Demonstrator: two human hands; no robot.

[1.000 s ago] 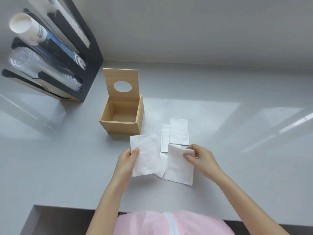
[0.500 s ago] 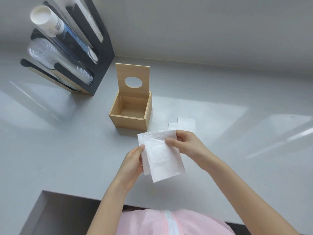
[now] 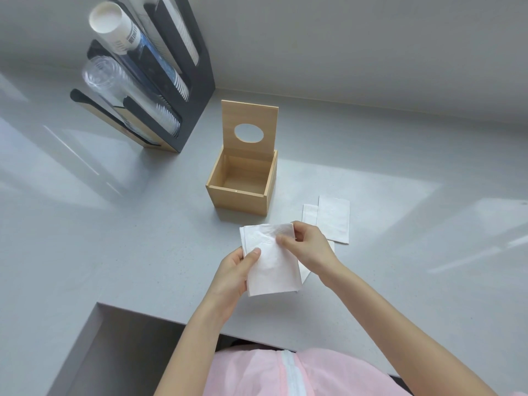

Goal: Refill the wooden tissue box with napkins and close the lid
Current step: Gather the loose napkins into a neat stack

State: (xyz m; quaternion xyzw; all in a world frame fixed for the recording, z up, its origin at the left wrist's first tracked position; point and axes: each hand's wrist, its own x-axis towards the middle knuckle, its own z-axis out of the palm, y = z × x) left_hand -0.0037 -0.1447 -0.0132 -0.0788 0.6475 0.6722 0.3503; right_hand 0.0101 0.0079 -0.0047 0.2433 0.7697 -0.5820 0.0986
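Left hand (image 3: 233, 271) and right hand (image 3: 310, 245) both pinching stack of white paper napkins (image 3: 271, 264) above grey counter (image 3: 114, 238), just before open, empty light wooden tissue box (image 3: 241, 185); oval-holed lid (image 3: 249, 130) upright.

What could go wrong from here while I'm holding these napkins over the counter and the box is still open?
1. The napkins are pinched loosely between your left hand and right hand; the stack may fan apart before reaching the wooden box.
2. The lid stands upright, so a bump while loading could drop it shut.
3. More folded napkins on the counter lie behind your right hand and might be forgotten or swept aside.
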